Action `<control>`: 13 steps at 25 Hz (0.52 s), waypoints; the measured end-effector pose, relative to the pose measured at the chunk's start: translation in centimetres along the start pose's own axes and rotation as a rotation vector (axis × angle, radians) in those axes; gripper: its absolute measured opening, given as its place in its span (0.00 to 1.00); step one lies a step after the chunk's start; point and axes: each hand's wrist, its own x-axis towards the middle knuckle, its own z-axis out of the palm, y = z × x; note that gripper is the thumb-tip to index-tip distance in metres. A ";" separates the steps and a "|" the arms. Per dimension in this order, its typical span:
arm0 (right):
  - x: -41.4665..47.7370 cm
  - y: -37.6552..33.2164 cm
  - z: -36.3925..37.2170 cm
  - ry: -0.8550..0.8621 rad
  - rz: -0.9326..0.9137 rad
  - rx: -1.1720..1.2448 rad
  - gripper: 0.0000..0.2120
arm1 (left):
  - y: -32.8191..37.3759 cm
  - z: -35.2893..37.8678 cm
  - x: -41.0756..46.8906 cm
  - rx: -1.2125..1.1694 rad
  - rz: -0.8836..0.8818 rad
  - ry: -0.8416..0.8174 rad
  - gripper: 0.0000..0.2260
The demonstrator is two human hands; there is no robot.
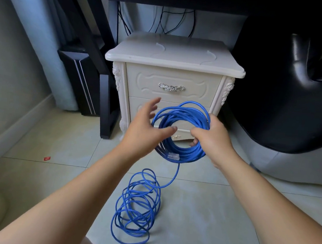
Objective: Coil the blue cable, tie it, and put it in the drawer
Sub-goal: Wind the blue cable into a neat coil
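Note:
A round coil of blue cable [183, 115] hangs in the air before a cream nightstand. My right hand [210, 136] grips the coil's right side, fingers curled round the strands. My left hand [146, 126] is spread open at the coil's left side, thumb reaching into the ring, holding nothing. A clear plug [173, 157] sits at the coil's bottom. From there one strand drops to a loose tangle of the same cable on the floor [137, 202]. The top drawer [170, 84] with its silver handle [171, 87] is closed.
The nightstand [174, 56] stands under a dark desk with black wires behind. A black leather seat [292, 83] fills the right side. A black frame leg and a dark box [83, 82] stand left. A small red scrap [47, 158] lies on the tiled floor.

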 end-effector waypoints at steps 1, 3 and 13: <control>0.0 -0.1 -0.2 -0.013 -0.033 -0.109 0.12 | 0.1 -0.1 -0.1 0.172 0.151 0.000 0.37; -0.4 -0.5 -0.4 -0.069 -0.145 -0.312 0.12 | 0.0 -0.2 0.0 0.372 0.371 -0.024 0.40; -1.2 -1.4 -0.6 -0.283 -0.239 -0.269 0.25 | 0.1 0.8 0.1 0.213 0.252 -0.127 0.25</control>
